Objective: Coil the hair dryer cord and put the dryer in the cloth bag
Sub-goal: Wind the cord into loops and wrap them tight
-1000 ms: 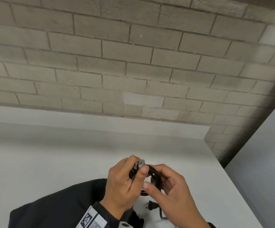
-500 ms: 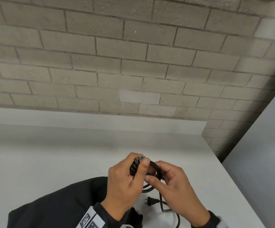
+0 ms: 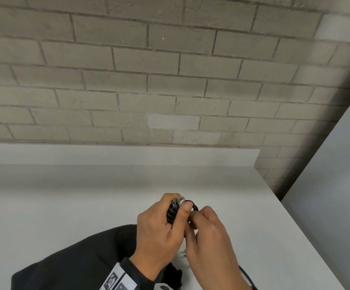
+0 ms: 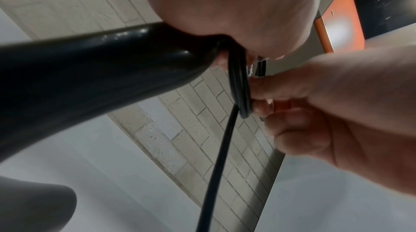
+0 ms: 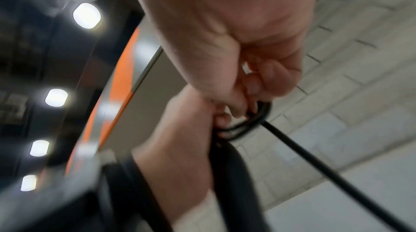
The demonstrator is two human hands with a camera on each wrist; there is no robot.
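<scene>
My left hand (image 3: pixel 179 208) grips the black hair dryer (image 4: pixel 90 76) at the end of its handle, with its thumb pressed over the coiled black cord (image 3: pixel 171 212). My right hand (image 3: pixel 199 220) is right against it and pinches the cord loops (image 4: pixel 242 93) between thumb and fingers. One loose strand of cord (image 4: pixel 218 164) hangs down from the loops. The plug's prongs (image 3: pixel 183 253) just peek out under my right hand. The black cloth bag (image 3: pixel 75 258) lies on the white table (image 3: pixel 65 206) below my left wrist. Most of the dryer's body is hidden in the head view.
A brick wall (image 3: pixel 170 80) stands behind the table. The table's right edge (image 3: pixel 291 227) runs close to my right hand, with a pale panel (image 3: pixel 337 185) beyond it. Bare tabletop lies to the left and behind the hands.
My right hand has closed in on the left hand and now covers most of the cord loop. The plug, plainly visible below the hands before, is nearly hidden.
</scene>
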